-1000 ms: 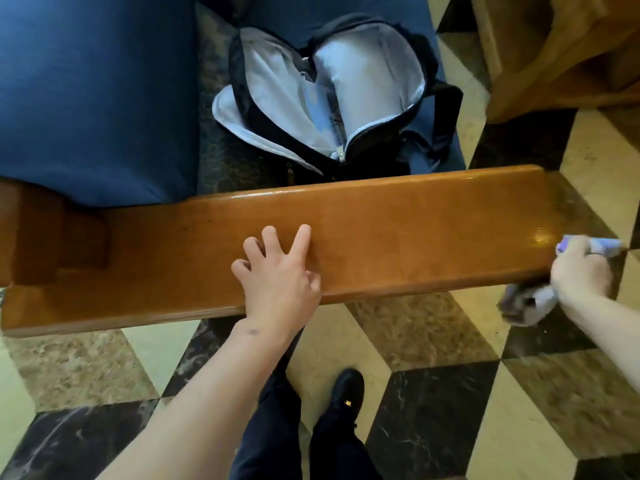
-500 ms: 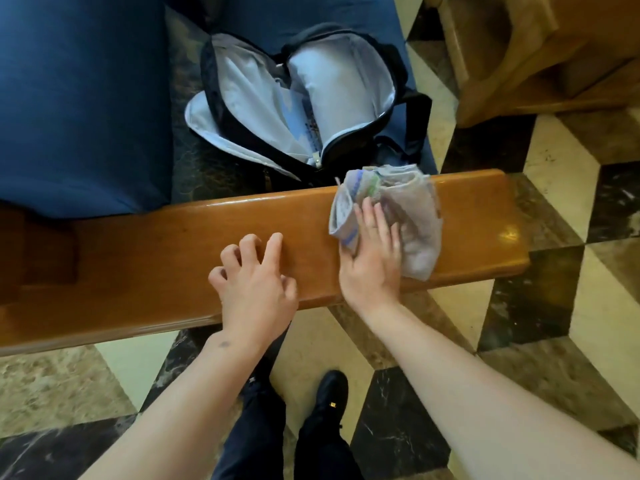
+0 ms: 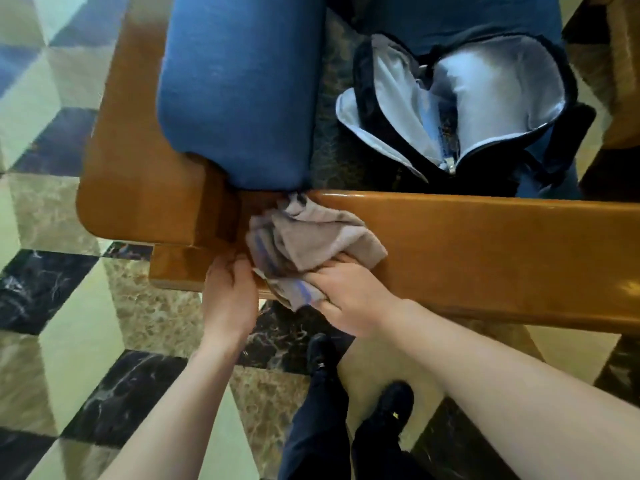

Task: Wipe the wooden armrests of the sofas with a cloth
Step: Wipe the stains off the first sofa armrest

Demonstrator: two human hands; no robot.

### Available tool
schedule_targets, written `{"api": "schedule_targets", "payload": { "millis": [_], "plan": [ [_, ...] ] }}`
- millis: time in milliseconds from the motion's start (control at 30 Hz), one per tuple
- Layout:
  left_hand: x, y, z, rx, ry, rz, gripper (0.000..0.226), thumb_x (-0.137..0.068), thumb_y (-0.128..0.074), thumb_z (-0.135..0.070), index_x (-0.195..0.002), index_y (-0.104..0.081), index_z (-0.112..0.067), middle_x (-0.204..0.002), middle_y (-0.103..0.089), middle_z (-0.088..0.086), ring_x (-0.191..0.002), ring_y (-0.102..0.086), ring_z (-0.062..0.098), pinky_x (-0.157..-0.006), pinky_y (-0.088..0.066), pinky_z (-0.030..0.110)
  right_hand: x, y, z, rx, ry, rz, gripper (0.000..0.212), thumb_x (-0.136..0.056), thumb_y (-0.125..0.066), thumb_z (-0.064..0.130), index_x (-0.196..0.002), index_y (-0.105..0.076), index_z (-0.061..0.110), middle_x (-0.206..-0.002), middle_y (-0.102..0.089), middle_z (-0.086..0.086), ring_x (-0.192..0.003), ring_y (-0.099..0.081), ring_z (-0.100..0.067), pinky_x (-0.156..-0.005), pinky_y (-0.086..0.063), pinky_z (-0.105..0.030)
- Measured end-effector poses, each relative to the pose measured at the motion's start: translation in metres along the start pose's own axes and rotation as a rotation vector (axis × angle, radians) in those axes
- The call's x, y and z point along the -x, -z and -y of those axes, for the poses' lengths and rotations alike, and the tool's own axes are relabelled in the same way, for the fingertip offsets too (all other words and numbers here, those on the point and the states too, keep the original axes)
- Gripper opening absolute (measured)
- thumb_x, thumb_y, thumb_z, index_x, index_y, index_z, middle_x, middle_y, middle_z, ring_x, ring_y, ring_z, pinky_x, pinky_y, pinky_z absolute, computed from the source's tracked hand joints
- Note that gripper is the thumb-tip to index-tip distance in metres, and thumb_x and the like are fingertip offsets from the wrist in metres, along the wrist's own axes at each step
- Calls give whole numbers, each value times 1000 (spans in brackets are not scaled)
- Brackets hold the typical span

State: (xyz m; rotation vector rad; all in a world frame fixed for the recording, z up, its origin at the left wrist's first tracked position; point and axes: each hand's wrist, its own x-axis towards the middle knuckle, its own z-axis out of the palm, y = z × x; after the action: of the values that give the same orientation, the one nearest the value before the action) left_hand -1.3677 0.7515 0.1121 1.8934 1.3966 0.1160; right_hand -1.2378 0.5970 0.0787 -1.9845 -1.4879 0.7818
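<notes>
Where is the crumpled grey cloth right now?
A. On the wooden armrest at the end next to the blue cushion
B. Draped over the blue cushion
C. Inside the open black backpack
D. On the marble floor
A: the crumpled grey cloth lies on the glossy wooden armrest by the blue cushion, with the right hand gripping it and the left hand at its edge.

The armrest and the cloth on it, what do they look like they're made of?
The armrest looks like varnished wood: orange-brown, with glossy highlights along its edge. The cloth looks like soft woven fabric, matte grey-beige with a blue stripe, crumpled into folds under the right hand.
</notes>
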Motion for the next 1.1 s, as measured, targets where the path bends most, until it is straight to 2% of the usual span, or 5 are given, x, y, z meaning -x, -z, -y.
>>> {"api": "schedule_targets", "payload": {
  "millis": [167,467,667,833,1100],
  "plan": [
    [23,-19,-8,-307,-103,80,42,-100,-49,-28,-137,-53,-9,-132,-52,16,-123,-44,37,-102,-39,48,38,53,-43,119,115,256,39,-96,-57,23,-134,-67,18,-137,-68,2,-136,-51,-20,-125,-20,-33],
    [87,-118,-86,-552,-462,349,64,-96,-49,-53,-146,-47,-13,-136,-49,12,-124,-40,30,-106,-41,44,166,76,-97,-50,-309,-182,52,-98,-62,11,-148,-54,26,-149,-57,5,-147,-39,-16,-125,-19,-33],
    [123,-149,-85,-734,-555,562,84,-96,-31,-67,-161,-9,-18,-144,-44,0,-136,-44,25,-119,-13,69,254,97,-148,124,-539,-388,62,-95,-61,15,-153,-45,28,-157,-45,9,-149,-36,-18,-122,-11,-19],
    [129,-155,-80,-774,-603,497,84,-97,-36,-62,-162,-10,-15,-133,-54,-3,-128,-51,22,-117,-15,73,254,89,-146,21,-879,-955,50,-95,-58,-2,-143,-57,11,-146,-58,-12,-139,-47,-33,-122,-27,-36],
    [175,-128,-68,-462,-326,547,67,-102,-47,-41,-160,-22,-20,-144,-56,2,-129,-53,21,-112,-43,39,169,66,-50,-309,-1311,-924,55,-105,-46,18,-159,-33,18,-163,-39,-6,-150,-34,-30,-123,-22,-44]
  ]
}}
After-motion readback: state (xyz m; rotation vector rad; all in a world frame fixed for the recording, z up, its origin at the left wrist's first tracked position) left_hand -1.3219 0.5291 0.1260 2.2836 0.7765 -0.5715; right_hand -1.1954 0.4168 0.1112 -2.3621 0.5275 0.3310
